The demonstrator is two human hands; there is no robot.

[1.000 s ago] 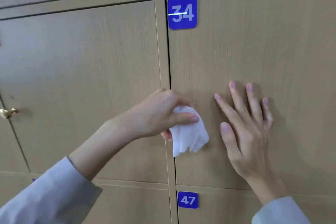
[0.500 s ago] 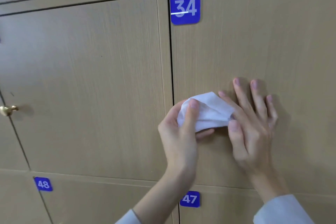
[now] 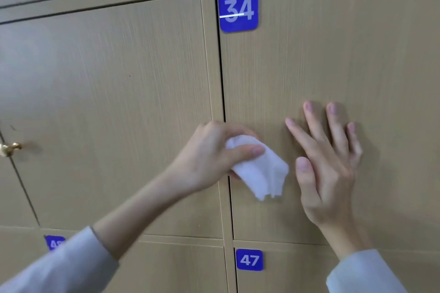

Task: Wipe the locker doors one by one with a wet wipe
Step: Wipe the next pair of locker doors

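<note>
A crumpled white wet wipe (image 3: 259,169) is pinched between thumb and curled fingers of the left hand (image 3: 209,159) at the left edge of locker door 34 (image 3: 333,59), just left of the right hand (image 3: 328,162), which is laid flat with fingers spread on the same door

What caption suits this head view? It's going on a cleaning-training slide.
Left hand holds a wet wipe at locker door 34's left edge; right hand rests flat on it.
</note>
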